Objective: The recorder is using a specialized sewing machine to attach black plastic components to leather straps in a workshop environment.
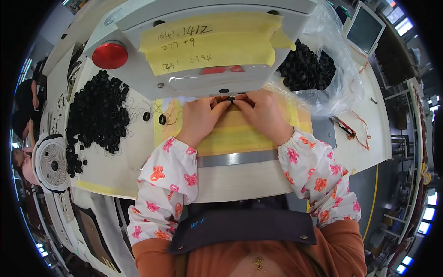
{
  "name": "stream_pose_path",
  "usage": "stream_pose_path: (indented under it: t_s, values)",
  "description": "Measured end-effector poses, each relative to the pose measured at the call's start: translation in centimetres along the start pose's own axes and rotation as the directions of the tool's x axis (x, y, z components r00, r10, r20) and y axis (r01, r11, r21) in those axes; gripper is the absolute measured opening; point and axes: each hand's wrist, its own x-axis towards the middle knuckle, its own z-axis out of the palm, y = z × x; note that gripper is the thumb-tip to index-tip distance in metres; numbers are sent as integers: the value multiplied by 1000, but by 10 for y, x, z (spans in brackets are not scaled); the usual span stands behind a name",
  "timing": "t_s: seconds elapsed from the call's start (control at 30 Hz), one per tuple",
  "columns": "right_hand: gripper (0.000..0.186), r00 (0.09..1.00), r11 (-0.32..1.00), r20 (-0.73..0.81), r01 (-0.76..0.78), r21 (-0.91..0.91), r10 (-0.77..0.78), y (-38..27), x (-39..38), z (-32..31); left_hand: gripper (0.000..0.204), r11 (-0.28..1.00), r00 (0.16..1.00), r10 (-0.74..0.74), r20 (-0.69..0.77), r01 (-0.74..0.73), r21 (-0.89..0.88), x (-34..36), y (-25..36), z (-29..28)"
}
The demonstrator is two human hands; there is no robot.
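Under the front of a white machine [115, 27], my left hand [203, 119] and my right hand [264, 114] meet with bent fingers. Between the fingertips of both is a small black piece [230, 98], mostly covered; it may be one of the black rings lying about. Yellow tape [221, 138] covers the work surface below my wrists. Beside my left hand lie two loose black rings, one of them on the tape [162, 119], amid thin dark threads. Further left spreads a large heap of black rings [99, 111].
A clear plastic bag [323, 99] with more black rings [307, 67] stands right of the machine. A utility knife [344, 127] with an orange cord lies at the right. The machine carries a red button [110, 55]. A white fan [51, 162] stands left, near other people.
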Motion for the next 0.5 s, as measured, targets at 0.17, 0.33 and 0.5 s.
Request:
stream_pose_path:
  t_s: [0.17, 0.33, 0.5]
  values:
    - [8, 1000, 998, -9, -30, -60, 30, -5, 3, -2, 22, 991, 997, -80, 14, 78, 111, 6, -2, 1]
    - [7, 1000, 998, -24, -5, -66, 3, -2, 3, 0, 27, 999, 999, -25, -40, 25, 19, 6, -4, 4]
    - [7, 998, 994, -42, 32, -102, -36, 0, 3, 3, 38, 999, 996, 24, -82, -21, 38, 6, -4, 4]
